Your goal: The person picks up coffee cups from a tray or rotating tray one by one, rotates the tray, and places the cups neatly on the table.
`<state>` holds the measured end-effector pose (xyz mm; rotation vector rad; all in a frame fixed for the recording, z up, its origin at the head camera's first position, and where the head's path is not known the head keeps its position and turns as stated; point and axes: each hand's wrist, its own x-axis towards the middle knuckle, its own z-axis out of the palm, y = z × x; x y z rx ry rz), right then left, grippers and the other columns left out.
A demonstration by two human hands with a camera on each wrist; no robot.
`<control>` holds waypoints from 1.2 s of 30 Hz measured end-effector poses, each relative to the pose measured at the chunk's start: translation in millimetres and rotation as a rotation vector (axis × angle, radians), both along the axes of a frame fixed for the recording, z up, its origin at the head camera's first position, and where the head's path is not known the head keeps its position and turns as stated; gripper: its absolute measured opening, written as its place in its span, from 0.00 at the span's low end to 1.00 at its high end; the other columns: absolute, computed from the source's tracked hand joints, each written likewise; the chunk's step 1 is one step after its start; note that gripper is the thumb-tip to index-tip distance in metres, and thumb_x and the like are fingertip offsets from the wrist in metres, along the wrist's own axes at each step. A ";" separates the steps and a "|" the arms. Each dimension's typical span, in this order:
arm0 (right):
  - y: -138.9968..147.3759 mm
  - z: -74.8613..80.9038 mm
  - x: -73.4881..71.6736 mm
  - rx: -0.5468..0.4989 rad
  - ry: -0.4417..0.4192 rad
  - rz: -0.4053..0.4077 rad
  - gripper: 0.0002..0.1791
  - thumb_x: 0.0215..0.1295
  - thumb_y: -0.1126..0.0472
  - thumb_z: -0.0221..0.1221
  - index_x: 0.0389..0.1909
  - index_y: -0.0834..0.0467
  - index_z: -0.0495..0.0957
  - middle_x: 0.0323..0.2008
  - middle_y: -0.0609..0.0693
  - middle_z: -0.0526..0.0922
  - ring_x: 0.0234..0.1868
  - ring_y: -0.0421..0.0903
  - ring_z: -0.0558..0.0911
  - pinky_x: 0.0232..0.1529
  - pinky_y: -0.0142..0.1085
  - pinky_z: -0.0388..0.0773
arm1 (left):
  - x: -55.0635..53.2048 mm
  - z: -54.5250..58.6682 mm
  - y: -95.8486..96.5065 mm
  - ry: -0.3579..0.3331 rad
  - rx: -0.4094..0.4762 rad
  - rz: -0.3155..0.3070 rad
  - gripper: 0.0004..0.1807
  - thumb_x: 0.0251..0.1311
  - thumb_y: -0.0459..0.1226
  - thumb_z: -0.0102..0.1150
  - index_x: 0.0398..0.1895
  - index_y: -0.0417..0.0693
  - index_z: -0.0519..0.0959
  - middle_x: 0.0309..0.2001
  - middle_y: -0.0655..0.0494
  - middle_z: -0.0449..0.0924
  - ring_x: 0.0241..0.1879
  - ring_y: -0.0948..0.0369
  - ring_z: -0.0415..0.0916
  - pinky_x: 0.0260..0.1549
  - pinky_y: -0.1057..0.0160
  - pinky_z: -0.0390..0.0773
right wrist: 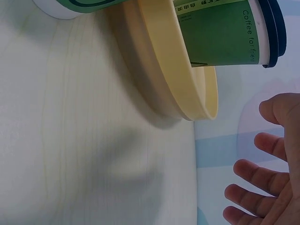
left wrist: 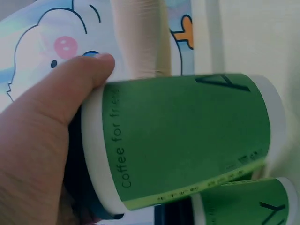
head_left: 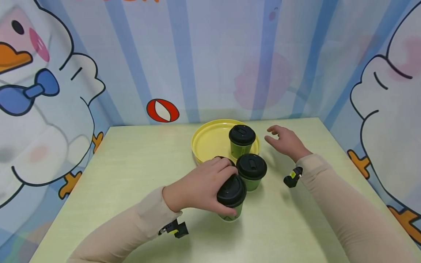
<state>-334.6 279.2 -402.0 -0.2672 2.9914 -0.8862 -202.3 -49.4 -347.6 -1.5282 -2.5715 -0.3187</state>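
Observation:
My left hand [head_left: 205, 186] grips a green paper coffee cup [head_left: 230, 212] with a black lid, thumb and fingers around its top. In the left wrist view, the thumb lies along the upper edge of this cup [left wrist: 187, 136]. Behind the fingers shows part of another black lid [head_left: 227, 159], mostly hidden. Just right of it stands a second lidded green cup [head_left: 251, 175]. A further cup [head_left: 241, 140] stands upright on the yellow plate [head_left: 198, 140]. To the right of the plate, my right hand [head_left: 287, 140] hovers with loosely spread fingers, holding nothing.
The pale wooden table [head_left: 144, 157] meets a striped blue backdrop [head_left: 217, 65] just behind the plate. Printed cartoon ducks cover the side panels. Small black devices [head_left: 175, 229] are strapped to both wrists.

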 end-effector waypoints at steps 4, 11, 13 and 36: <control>0.3 -0.4 0.2 -0.005 -0.007 -0.002 0.31 0.77 0.43 0.50 0.69 0.60 0.68 0.66 0.68 0.70 0.65 0.68 0.70 0.61 0.62 0.69 | -3.7 -5.9 0.2 0.014 -0.029 -0.034 0.47 0.44 0.72 0.66 0.59 0.50 0.74 0.52 0.59 0.71 0.51 0.62 0.68 0.53 0.61 0.72; 1.2 -1.6 -0.1 -0.009 -0.015 0.000 0.31 0.77 0.44 0.51 0.69 0.60 0.68 0.66 0.67 0.71 0.65 0.68 0.70 0.61 0.62 0.69 | -7.5 -13.3 -0.8 0.001 -0.067 -0.076 0.48 0.43 0.73 0.67 0.61 0.52 0.74 0.53 0.59 0.71 0.53 0.61 0.67 0.55 0.59 0.70; 1.6 -2.2 -0.1 -0.008 -0.016 0.001 0.31 0.77 0.44 0.50 0.69 0.60 0.68 0.66 0.67 0.71 0.65 0.68 0.70 0.61 0.62 0.69 | -7.5 -15.3 -0.7 0.006 -0.078 -0.088 0.48 0.43 0.73 0.67 0.61 0.52 0.73 0.54 0.59 0.71 0.53 0.61 0.68 0.56 0.58 0.70; 2.6 -3.3 1.9 -0.008 -0.030 -0.004 0.32 0.76 0.43 0.50 0.70 0.62 0.68 0.66 0.68 0.71 0.65 0.68 0.70 0.62 0.62 0.69 | -8.6 -31.2 -3.8 0.035 -0.131 -0.098 0.48 0.42 0.72 0.69 0.62 0.55 0.73 0.53 0.61 0.71 0.54 0.62 0.68 0.59 0.55 0.65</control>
